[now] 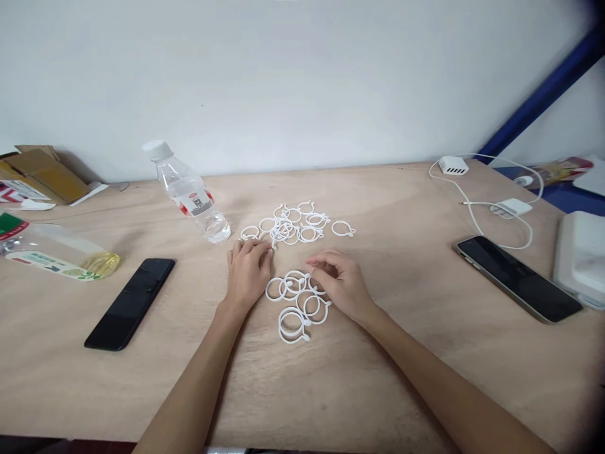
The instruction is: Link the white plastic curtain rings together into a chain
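1. A black phone (pixel 129 304) lies on the plywood table (pixel 378 384), with a clear water bottle (pixel 188 192) beyond it.
2. The left hand (pixel 248 272) rests curled against a far heap of tangled white plastic rings (pixel 288 226).
3. The right hand (pixel 338 284), fingers bunched, sits beside a nearer group of roughly 8 rings (pixel 295 309), apart from the heap. Whether either hand pinches a ring, I cannot tell.
4. A second phone (pixel 517 279) and a white USB charger (pixel 452 165) lie right, below a white wall (pixel 302 82).

White plastic curtain rings (pixel 293 285) are recorded lying flat, overlapped in two separate heaps; one ring (pixel 343 229) is noted apart beside the farther heap.
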### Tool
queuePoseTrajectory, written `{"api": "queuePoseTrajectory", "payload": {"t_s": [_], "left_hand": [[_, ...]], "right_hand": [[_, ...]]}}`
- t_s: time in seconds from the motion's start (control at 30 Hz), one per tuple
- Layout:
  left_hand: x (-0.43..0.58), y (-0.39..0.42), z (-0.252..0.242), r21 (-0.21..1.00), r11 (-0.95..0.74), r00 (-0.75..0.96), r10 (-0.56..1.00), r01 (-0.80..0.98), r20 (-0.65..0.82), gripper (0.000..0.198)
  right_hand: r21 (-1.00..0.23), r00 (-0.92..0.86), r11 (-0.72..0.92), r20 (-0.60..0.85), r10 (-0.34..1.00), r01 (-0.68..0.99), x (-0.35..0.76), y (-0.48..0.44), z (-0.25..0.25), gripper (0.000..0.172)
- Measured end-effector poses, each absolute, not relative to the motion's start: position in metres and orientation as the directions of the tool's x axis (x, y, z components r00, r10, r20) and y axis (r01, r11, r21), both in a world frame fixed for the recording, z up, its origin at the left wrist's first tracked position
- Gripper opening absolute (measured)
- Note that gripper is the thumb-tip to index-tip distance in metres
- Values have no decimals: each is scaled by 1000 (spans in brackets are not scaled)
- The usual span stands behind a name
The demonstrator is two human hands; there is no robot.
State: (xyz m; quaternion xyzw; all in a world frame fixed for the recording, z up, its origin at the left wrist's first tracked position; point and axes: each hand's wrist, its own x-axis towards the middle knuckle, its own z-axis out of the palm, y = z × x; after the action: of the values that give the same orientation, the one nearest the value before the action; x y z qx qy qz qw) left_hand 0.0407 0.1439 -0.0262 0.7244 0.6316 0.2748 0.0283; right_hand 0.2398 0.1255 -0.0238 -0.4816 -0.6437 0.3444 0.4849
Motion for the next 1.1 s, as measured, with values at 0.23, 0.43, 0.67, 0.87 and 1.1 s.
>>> {"api": "queuePoseTrajectory", "payload": {"t_s": [0.23,0.43,0.67,0.87,1.1], "left_hand": [[49,136,-6,508,-386,125,872,770,473,20],[61,126,1,669,-397,155,907,629,392,24],[68,119,-6,567,-544,307,832,618,463,33],[69,119,-9,493,-641,306,741,588,598,42],[67,119,-9,529,-641,246,735,556,632,51]], "right_hand": [[-939,-15,218,222,975,267,240,128,-23,23],[-957,-29,183,181,983,225,239,127,-21,33],[-985,-53,130,125,991,109,242,126,-22,27],[-996,-107,86,87,990,-18,244,125,-18,22],[-983,-206,181,168,964,44,243,124,-13,16]]}}
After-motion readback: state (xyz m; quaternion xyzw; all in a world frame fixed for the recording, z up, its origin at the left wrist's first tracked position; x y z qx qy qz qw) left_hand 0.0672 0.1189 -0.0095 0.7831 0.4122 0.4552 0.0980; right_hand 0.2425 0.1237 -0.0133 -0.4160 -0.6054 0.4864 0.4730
